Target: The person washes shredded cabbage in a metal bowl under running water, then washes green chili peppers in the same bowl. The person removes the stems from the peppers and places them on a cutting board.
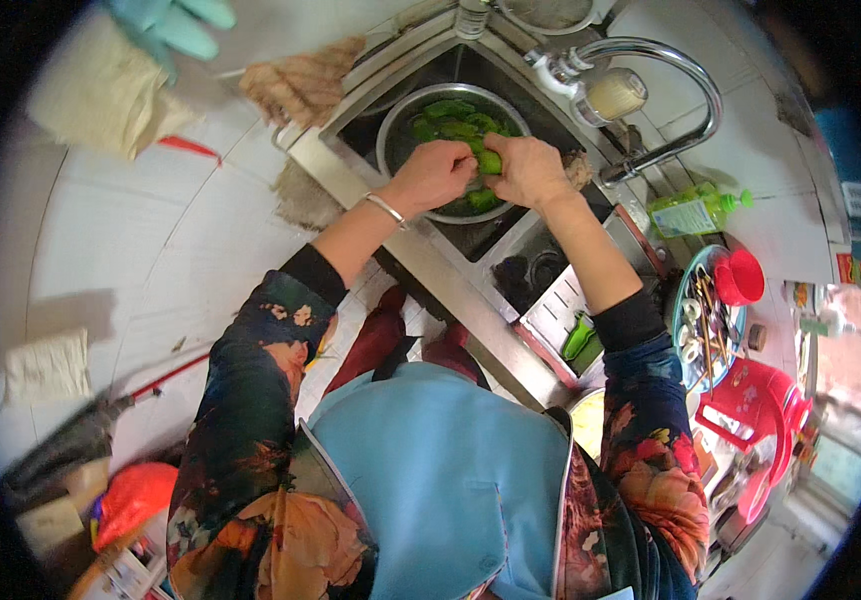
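A round metal basin (387, 140) sits in the sink, with several green peppers (449, 110) in water inside it. Above the basin's near side, my right hand (526, 169) holds a green pepper (489, 160) between thumb and fingers. My left hand (436, 174), with a bracelet at its wrist, is curled at the left side of that same pepper, its fingertips bunched. Whether the left fingers grip a part of the pepper cannot be made out.
A chrome faucet (708, 90) arches at the sink's right. A slotted white tray (550, 300) holding a green item spans the second basin. Farther right stand a green detergent bottle (689, 212), a blue tray of utensils (682, 315) and a red kettle (749, 397).
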